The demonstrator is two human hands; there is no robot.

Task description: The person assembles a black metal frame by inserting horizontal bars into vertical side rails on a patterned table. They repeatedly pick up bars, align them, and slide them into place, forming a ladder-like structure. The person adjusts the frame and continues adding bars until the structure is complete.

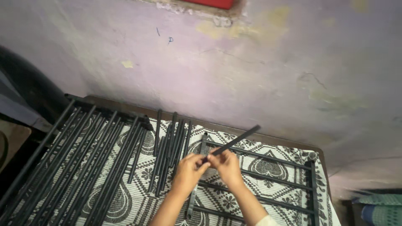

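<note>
Both hands meet over the middle of a patterned bed. My left hand (189, 168) and my right hand (226, 164) together grip the near end of a thin black rod (239, 137), which slants up and to the right, clear of the cloth. Beneath them lies a black metal frame (268, 179) with a left upright bar and several crossbars running right.
A bundle of loose black rods (169, 150) lies just left of the hands. Many longer black rods (79, 163) fan across the left side. The black-and-white patterned cloth (138, 196) covers the bed. A stained purple wall (234, 62) rises behind.
</note>
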